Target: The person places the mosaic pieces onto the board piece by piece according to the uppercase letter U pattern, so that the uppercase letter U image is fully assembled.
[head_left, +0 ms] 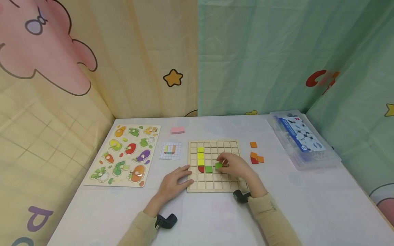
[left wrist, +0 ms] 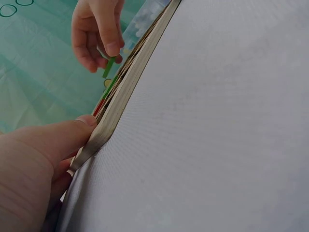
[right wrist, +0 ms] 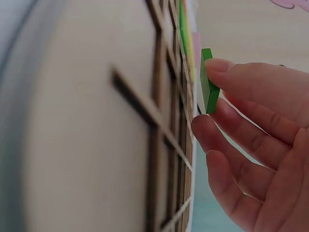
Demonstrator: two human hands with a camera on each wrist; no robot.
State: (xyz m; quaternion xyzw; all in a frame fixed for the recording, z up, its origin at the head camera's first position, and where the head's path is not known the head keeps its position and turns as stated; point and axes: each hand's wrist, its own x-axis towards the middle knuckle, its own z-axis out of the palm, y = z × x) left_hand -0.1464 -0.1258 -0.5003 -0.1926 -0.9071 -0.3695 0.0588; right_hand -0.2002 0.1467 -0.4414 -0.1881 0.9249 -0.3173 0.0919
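A wooden grid board [head_left: 201,185] lies on the table. On it, three yellow square tiles [head_left: 200,156] form a column above a red tile [head_left: 201,169] with a curved edge, and a green square tile [head_left: 208,169] sits beside the red one. My left hand [head_left: 172,182] rests on the board's left side, its thumb [left wrist: 72,133] near the front corner. Over the grid, my right hand [head_left: 235,165] pinches another green square tile [right wrist: 208,82] between thumb and fingers, tilted and raised off the board. A card with a coloured grid pattern [head_left: 170,150] lies left of the board.
Loose orange tiles [head_left: 253,145] and a red tile [head_left: 254,161] lie right of the board. Farther right stands a clear plastic case [head_left: 320,160]. A vegetable puzzle board [head_left: 126,159] is at the left, and a pink block [head_left: 177,130] sits behind the card.
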